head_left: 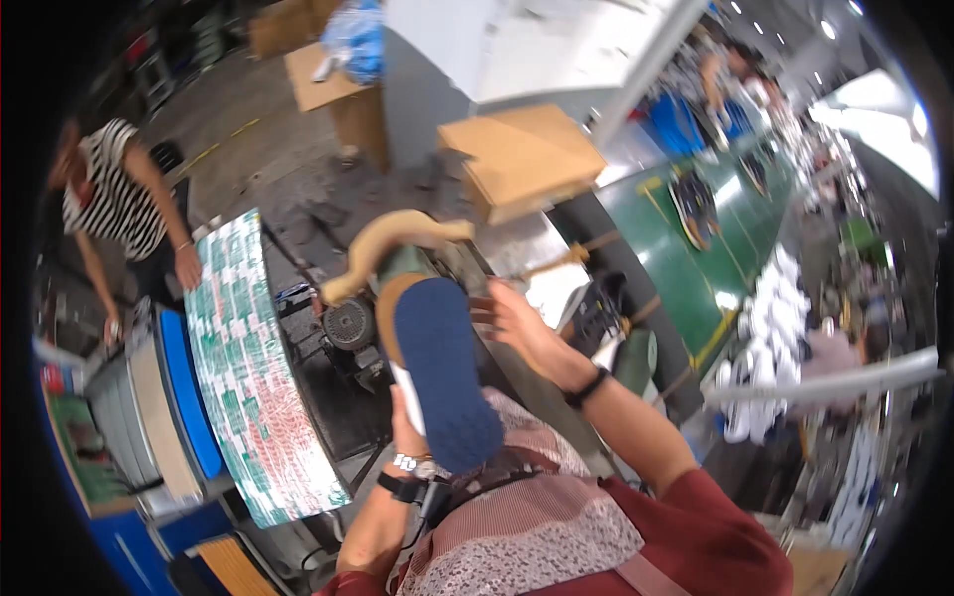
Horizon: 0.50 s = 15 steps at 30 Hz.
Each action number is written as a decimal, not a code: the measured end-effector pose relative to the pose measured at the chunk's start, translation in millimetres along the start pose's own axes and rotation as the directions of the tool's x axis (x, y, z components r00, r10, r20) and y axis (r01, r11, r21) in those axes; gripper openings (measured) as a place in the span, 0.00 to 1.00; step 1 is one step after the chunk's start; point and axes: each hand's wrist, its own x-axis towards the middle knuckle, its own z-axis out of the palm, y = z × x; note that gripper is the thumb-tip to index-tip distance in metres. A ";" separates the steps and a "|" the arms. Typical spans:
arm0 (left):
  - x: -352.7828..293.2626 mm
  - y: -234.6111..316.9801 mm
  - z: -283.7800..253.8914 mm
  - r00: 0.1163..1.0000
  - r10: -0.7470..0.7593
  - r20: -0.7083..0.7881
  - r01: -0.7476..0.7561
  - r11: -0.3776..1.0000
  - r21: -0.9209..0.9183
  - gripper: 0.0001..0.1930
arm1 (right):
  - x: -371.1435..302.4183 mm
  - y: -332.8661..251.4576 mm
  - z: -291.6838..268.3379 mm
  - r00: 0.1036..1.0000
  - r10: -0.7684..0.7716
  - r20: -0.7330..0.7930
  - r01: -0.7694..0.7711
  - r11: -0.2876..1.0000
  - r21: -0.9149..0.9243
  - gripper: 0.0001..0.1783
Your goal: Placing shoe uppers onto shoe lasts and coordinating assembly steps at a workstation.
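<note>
My left hand point(406, 429) is closed on the side of a shoe-shaped piece point(437, 348), with its long dark blue, sole-shaped face showing. A tan edge and a white strip run along its left side. To the right of the piece, my right hand point(525, 326) has its fingers stretched out and apart, close to its edge; whether they touch it I cannot tell. Just beyond the piece stands a machine with a curved tan padded bar point(397, 238) and a round dark motor point(348, 323).
A patterned green-and-white board point(234, 348) lies at left, near a person in a striped shirt point(129, 199). Cardboard boxes point(527, 159) stand ahead. On the right, a green conveyor point(676, 268) carries dark shoes point(693, 207), beside a pile of white items point(765, 343).
</note>
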 end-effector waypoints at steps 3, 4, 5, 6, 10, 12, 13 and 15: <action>-27.2 22.8 -41.4 0.990 -0.066 0.126 0.055 0.995 0.083 0.41 | 45.1 22.0 29.2 0.933 0.191 0.305 -0.249 0.955 0.164 0.42; -33.6 31.5 -50.7 0.917 -0.101 0.386 0.156 0.981 -0.114 0.40 | 52.9 29.4 39.1 0.828 -0.016 0.561 -0.288 0.846 0.448 0.34; -56.1 37.3 -57.6 0.994 -0.106 -0.014 0.106 0.961 0.257 0.39 | 61.0 31.9 43.9 0.831 -0.003 0.557 -0.303 0.837 0.457 0.27; -69.0 40.5 -61.4 0.967 -0.143 -0.210 0.206 0.925 0.319 0.40 | 69.7 31.5 52.1 0.807 0.094 0.583 -0.406 0.805 0.433 0.26; -113.8 55.9 -45.8 0.946 -0.036 -0.323 0.188 0.871 0.453 0.37 | 57.5 22.7 69.2 0.923 -0.070 0.379 -0.063 0.943 0.327 0.50; -126.3 50.5 -26.4 0.954 0.048 -0.295 0.139 0.801 0.582 0.40 | 44.1 11.2 57.2 0.863 -0.268 0.429 0.079 0.909 0.409 0.60; -129.7 48.6 -15.2 0.958 0.002 -0.288 0.174 0.793 0.583 0.41 | 39.5 4.7 48.7 0.846 -0.339 0.412 0.149 0.892 0.427 0.63; -123.8 34.5 9.4 0.940 -0.024 -0.341 0.233 0.776 0.587 0.40 | 35.9 -12.3 13.9 0.815 -0.489 0.311 0.363 0.849 0.384 0.67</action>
